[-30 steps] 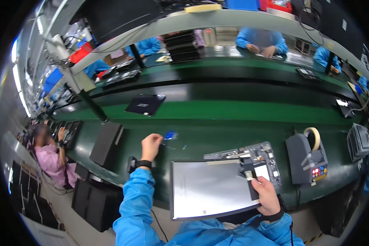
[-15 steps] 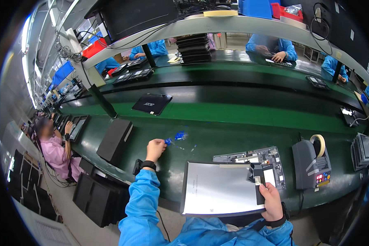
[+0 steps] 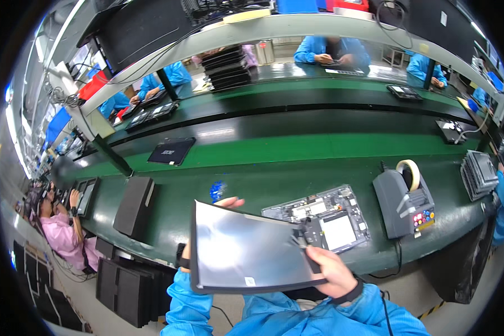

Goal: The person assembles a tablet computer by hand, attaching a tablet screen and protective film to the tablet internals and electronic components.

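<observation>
A flat LCD display panel (image 3: 246, 246) with a silvery face and dark edges is held tilted in front of my body. My right hand (image 3: 333, 271) grips its right edge, thumb on the face, beside a small dark flex strip. My left hand (image 3: 229, 203) is mostly behind the panel; only its stretched fingers show above the top edge, and whether they touch the panel is hidden. Small blue film scraps (image 3: 217, 190) lie on the green bench just beyond those fingers. To the right, an opened tablet chassis (image 3: 319, 215) shows circuit boards and a white rectangle.
A grey tape dispenser (image 3: 400, 201) stands right of the chassis, with stacked grey frames (image 3: 479, 175) farther right. A black foam block (image 3: 134, 207) sits at left, a dark tablet cover (image 3: 172, 151) behind it. Co-workers sit opposite and at far left. A shelf beam (image 3: 297, 28) crosses above.
My left hand has left the blue scraps, its pinch has opened, and it is now behind the panel. The panel has tilted and shifted left, uncovering more of the chassis. The view has turned right.
</observation>
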Demonstrator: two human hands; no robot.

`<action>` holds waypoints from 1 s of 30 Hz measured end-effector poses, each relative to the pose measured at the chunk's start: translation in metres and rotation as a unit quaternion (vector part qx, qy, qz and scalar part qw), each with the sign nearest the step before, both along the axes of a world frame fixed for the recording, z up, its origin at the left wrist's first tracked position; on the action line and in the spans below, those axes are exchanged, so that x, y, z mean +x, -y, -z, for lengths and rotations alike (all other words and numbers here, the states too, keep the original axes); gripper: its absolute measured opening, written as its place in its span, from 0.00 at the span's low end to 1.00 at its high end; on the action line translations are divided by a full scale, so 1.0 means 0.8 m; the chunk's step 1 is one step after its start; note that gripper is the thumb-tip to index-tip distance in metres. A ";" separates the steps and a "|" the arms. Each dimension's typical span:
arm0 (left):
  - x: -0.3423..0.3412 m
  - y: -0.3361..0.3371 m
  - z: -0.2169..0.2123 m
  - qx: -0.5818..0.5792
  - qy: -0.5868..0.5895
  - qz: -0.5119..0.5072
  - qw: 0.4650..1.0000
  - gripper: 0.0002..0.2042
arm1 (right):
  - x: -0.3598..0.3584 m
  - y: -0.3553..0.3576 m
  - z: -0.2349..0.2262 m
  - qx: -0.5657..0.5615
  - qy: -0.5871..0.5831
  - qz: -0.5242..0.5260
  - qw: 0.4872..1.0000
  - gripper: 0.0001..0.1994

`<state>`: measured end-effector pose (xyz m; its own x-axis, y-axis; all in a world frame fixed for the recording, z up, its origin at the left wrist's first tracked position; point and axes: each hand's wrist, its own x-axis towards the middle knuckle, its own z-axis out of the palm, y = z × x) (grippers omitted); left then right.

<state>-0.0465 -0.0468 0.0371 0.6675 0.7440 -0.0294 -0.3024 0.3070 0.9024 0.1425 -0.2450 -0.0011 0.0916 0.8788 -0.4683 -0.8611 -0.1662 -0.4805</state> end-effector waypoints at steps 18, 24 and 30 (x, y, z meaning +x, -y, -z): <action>0.248 -0.007 0.018 0.436 -0.368 0.233 0.788 0.27 | 0.130 0.053 -0.029 -0.001 0.440 0.125 0.889 0.18; 0.146 -0.042 0.028 0.468 -0.219 -0.187 0.835 0.09 | 0.143 0.021 -0.002 -0.117 0.603 0.057 0.787 0.16; 0.035 0.006 0.080 0.153 -0.405 0.014 0.901 0.18 | 0.139 0.016 0.011 -0.091 0.558 0.093 0.820 0.13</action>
